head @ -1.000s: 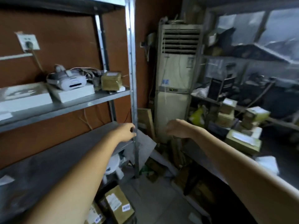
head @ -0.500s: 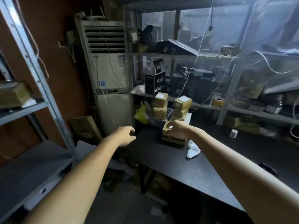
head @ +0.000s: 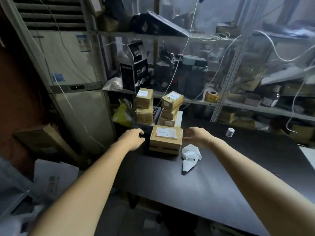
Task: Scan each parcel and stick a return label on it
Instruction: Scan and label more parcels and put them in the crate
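**While both hands flank the front parcel, neither grips it**

As both forearms reach in over the near edge of the table (head: pixel 187 193), the L hand (head: pixel 134 139) hangs just left of the front parcel (head: pixel 166 139). Its fingers are loosely curled & hold nothing, w/ a dark gap btwn hand & box. The R hand (head: pixel 198 136) sits just right of the same parcel, fingers spread & bent toward its side. The fingertips are v. close; can't tell if they touch.

The parcel is a brown carton w/ a white label on top, standing toward the table's far left corner. Just right of it, below the R wrist, lies crumpled white paper (head: pixel 190 155).

Behind the parcel, at the far edge, are two piles of labelled cartons. The left stack (head: pixel 144 108) is two boxes high. The right stack (head: pixel 171 106) is tilted & untidy, on a white box. A small white roll (head: pixel 230 132) stands alone near the far edge, well to the right of the piles.

Beyond the table is a metal shelf rack (head: pixel 221 103) packed w/ clutter. On it are a yellow tape roll (head: pixel 212 96) & a black box (head: pixel 134 68) marked "FULL FACE". A tall air-con unit (head: pixel 73 82) stands at far left.
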{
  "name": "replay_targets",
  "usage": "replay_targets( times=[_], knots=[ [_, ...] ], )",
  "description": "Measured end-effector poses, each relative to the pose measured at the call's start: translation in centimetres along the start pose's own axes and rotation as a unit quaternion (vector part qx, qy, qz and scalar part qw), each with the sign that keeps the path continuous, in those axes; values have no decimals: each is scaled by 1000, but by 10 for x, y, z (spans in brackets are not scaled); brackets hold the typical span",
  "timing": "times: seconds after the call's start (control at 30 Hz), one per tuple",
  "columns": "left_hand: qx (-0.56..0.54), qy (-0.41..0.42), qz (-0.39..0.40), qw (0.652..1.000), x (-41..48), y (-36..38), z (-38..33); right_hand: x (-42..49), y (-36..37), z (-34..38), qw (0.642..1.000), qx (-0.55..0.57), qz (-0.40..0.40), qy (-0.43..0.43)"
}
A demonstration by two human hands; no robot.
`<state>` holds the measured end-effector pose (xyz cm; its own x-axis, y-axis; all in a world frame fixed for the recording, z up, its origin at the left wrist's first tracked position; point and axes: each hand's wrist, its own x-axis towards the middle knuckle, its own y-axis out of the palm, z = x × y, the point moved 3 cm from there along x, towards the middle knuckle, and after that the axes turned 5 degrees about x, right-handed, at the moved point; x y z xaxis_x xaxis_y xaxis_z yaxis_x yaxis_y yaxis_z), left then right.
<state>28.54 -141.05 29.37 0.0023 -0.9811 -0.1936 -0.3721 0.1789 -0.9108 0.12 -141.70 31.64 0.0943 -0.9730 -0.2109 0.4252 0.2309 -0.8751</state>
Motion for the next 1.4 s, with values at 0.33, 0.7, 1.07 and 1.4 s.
replay_targets(
  times=[0.33, 0.7, 1.07, 1.4],
  knots=[
    [-23, -78, 4, 997, 106, 75, -12, 120, 35, -73, 996, 76, 31, 24],
    [-35, -133, 13, 990, 199, 130, -8, 216, 89, -111, 981, 167, 53, 88],
    [-139, -104, 84, 981, 235, 156, 7, 227, 129, -102, 942, 265, 42, 201],
    [-243, -78, 67, 964, 222, 130, -12, 192, 88, -99, 939, 292, -27, 182]
  ],
)
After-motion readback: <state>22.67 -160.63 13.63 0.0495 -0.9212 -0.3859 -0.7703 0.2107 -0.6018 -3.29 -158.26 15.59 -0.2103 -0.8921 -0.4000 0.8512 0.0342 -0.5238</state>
